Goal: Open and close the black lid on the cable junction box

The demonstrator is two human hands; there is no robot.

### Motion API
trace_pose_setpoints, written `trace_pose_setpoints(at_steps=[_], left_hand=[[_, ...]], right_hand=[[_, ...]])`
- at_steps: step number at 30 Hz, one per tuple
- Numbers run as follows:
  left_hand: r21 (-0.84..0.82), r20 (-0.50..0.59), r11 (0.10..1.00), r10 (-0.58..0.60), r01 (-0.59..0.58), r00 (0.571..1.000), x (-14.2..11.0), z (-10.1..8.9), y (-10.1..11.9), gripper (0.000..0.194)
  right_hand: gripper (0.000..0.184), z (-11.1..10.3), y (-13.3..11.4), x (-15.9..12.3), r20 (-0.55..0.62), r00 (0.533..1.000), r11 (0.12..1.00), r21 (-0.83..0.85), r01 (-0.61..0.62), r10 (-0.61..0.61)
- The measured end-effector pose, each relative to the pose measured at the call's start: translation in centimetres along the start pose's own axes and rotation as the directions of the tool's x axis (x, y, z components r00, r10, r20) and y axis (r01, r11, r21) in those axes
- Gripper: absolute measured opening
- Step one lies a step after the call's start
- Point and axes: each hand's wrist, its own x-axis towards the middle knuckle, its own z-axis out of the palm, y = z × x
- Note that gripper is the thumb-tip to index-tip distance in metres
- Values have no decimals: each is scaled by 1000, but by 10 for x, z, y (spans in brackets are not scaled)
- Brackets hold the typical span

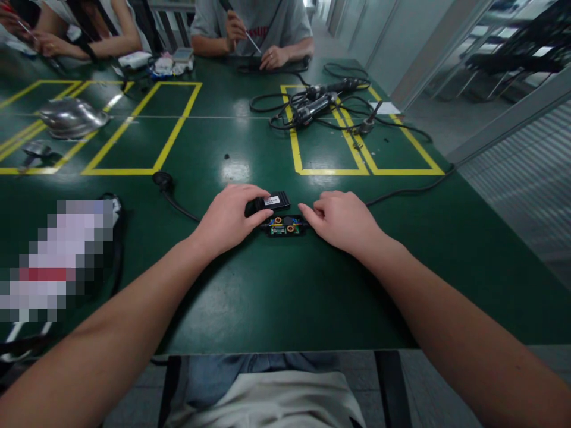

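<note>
A small open black housing [286, 233] lies on the green table, showing a circuit board [280, 228] with copper-coloured ring coils. Just behind it is a flat black cover [281, 199] with a white label. My left hand [232, 215] has its fingers and thumb around the cover's left end; the thumb tip is close to the housing's upper left corner. At the housing's right end, my right hand [345, 221] has curled fingers and a thumb pointing at the board. Whatever lies under its fingers is hidden. A black cable [401, 191] leads out from beneath this hand.
A plug [163, 180] on a cord lies left of my left hand. Tangled cables with black cylindrical tools [316, 108] lie at the back right. A metal part [71, 116] and a pixelated object [57, 261] are on the left. Two people sit across the table [250, 309].
</note>
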Motion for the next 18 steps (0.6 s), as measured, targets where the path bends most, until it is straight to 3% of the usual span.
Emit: trace_pose_setpoints(at_steps=[4,10,14,18], left_hand=[[22,37,997,-77,77,996,-1,-7,4,33],[4,-53,996,84,-84,995,-11,-21,8,39],[-91,95,972,226,-218,969,-14,-21,8,34],[-154,199,960,264,-235,944,-14,-16,7,31]], right_hand=[[59,1,1,0,-3,1000,1000,28,-6,6],[56,6,4,2,-30,999,991,134,-16,21],[61,6,5,2,-40,998,978,205,-38,48],[59,4,3,1,-29,999,972,233,-28,36]])
